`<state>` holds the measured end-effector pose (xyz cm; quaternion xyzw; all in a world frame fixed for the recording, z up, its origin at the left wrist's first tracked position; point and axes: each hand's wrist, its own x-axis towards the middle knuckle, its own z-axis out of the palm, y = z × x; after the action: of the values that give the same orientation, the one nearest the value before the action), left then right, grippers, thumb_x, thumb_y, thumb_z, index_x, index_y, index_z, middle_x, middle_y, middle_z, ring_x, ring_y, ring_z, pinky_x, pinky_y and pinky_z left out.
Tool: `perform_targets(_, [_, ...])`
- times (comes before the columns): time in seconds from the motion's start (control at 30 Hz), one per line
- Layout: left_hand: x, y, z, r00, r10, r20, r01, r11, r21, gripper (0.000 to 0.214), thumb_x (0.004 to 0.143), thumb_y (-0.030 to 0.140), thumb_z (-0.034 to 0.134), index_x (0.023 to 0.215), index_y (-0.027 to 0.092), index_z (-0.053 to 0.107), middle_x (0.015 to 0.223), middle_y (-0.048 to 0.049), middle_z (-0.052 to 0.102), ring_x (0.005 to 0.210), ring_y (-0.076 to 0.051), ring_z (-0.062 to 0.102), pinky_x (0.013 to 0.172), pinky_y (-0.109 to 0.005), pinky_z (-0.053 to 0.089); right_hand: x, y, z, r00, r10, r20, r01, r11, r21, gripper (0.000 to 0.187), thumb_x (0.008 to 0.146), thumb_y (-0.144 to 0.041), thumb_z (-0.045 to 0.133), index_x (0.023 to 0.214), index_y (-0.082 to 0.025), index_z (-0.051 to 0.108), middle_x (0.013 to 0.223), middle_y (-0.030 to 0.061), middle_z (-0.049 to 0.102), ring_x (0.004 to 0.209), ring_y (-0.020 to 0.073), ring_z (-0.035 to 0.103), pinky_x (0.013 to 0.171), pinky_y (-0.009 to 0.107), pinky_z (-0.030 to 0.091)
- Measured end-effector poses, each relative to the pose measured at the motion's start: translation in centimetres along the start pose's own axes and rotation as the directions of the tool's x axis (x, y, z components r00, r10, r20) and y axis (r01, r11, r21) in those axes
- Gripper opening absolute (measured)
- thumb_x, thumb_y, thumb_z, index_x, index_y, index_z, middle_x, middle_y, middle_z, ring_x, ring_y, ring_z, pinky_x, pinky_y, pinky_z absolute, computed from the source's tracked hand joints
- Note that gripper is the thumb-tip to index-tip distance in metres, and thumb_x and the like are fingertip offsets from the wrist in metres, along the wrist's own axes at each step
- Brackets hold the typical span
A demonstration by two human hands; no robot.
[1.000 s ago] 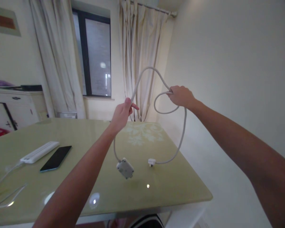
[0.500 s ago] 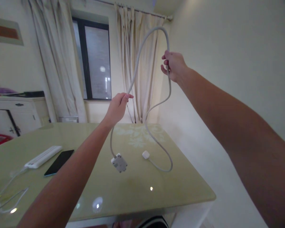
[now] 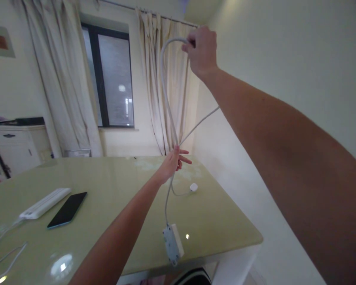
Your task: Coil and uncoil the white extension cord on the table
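Higher than before, my right hand (image 3: 201, 49) clenches the top bend of the cord (image 3: 165, 99) while my left hand (image 3: 172, 162) loosely pinches it lower; the socket block (image 3: 172, 244) dangles over the table (image 3: 106, 178), the plug (image 3: 193, 187) lies on it, nothing looped yet.

You're in a home, probably a dining room: cream curtains (image 3: 163, 91) hang beside a dark-framed window (image 3: 112, 79), a white sideboard (image 3: 14, 138) stands against the wall, and a glass-topped worktop (image 3: 112, 178) lies before you.

No legible text, label, brand or number on the power strip (image 3: 44, 203), phone (image 3: 67, 209) or socket block (image 3: 172, 244)
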<state>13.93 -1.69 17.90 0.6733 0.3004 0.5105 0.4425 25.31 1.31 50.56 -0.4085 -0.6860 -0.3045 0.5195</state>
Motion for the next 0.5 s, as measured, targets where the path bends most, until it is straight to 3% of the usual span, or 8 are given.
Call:
perform_targets(0.07, [0.1,-1.8,-0.2,0.990,-0.051,-0.131,0.061,0.995,0.074,0.073,0.096,0.077,0.028,0.111,0.014,0.063,0.093,-0.0129,0.072,0.052,-0.010,0.045,0.047,-0.024,0.034,-0.9,-0.2,-1.7,0.959,-0.257,0.119,0.273,0.950,-0.152,0.028,0.105,-0.032,0.056,0.110,-0.006,0.065,0.128,0.0131,0.063,0.131,0.0253,0.047,0.115,0.051,0.041])
perform_targets(0.13, [0.1,-3.9,-0.5,0.954,-0.132,-0.268,0.163,0.982,0.095,0.066,0.094,0.077,0.035,0.107,0.017,0.060,0.094,-0.0106,0.068,0.054,-0.011,0.047,0.047,-0.024,0.034,-1.6,-0.5,-3.0,0.868,-0.444,0.221,0.492,0.829,-0.266,0.037,0.109,-0.035,0.046,0.122,-0.005,0.062,0.141,0.0165,0.056,0.143,0.0311,0.036,0.109,0.055,0.047])
perform_targets(0.2, [-0.1,-5.9,-0.6,0.925,-0.199,-0.324,0.237,0.968,0.082,0.066,0.092,0.079,0.039,0.106,0.018,0.059,0.100,-0.0122,0.067,0.064,-0.014,0.055,0.048,-0.023,0.037,-2.0,-0.9,-3.6,0.790,-0.546,0.279,0.613,0.707,-0.353,0.043,0.109,-0.040,0.041,0.128,-0.006,0.059,0.147,0.0189,0.051,0.146,0.0349,0.032,0.102,0.056,0.051])
perform_targets(0.23, [-0.2,-6.8,-0.5,0.926,-0.214,-0.312,0.248,0.966,0.073,0.068,0.091,0.081,0.038,0.107,0.018,0.059,0.108,-0.0144,0.067,0.073,-0.016,0.060,0.051,-0.024,0.041,-2.1,-1.1,-3.7,0.772,-0.570,0.280,0.635,0.670,-0.385,0.047,0.109,-0.043,0.039,0.130,-0.006,0.058,0.148,0.0197,0.050,0.146,0.0363,0.033,0.100,0.057,0.052])
perform_targets(0.3, [-0.4,-8.2,0.3,0.949,-0.216,-0.228,0.232,0.972,0.047,0.074,0.091,0.082,0.031,0.113,0.018,0.061,0.126,-0.0182,0.065,0.096,-0.023,0.064,0.064,-0.027,0.050,-1.8,-1.5,-3.3,0.810,-0.537,0.235,0.583,0.694,-0.422,0.059,0.107,-0.055,0.035,0.131,-0.006,0.058,0.143,0.0201,0.055,0.140,0.0388,0.043,0.098,0.058,0.051])
perform_targets(0.4, [-0.4,-9.0,2.4,0.972,-0.228,-0.064,0.225,0.973,-0.047,0.081,0.094,0.081,0.020,0.127,0.020,0.061,0.141,-0.0189,0.060,0.127,-0.028,0.058,0.097,-0.037,0.051,-0.9,-1.9,-2.3,0.935,-0.336,0.114,0.352,0.840,-0.414,0.093,0.096,-0.077,0.016,0.126,-0.002,0.061,0.127,0.0212,0.064,0.123,0.0413,0.059,0.097,0.064,0.048])
perform_targets(0.43, [-0.3,-9.0,3.1,0.970,-0.241,-0.026,0.238,0.967,-0.092,0.081,0.094,0.080,0.019,0.130,0.020,0.059,0.142,-0.0193,0.060,0.131,-0.028,0.056,0.105,-0.039,0.047,-0.5,-2.0,-1.9,0.959,-0.271,0.082,0.281,0.876,-0.392,0.103,0.092,-0.082,0.010,0.124,0.001,0.062,0.125,0.0225,0.064,0.121,0.0421,0.060,0.099,0.067,0.045])
perform_targets(0.5, [0.2,-8.6,4.5,0.962,-0.274,-0.013,0.268,0.947,-0.179,0.080,0.094,0.080,0.021,0.133,0.020,0.055,0.145,-0.0199,0.057,0.135,-0.028,0.054,0.108,-0.040,0.047,0.3,-2.2,-1.5,0.963,-0.248,0.102,0.267,0.924,-0.274,0.113,0.088,-0.086,0.007,0.126,0.008,0.056,0.131,0.0283,0.058,0.128,0.0472,0.052,0.103,0.073,0.036])
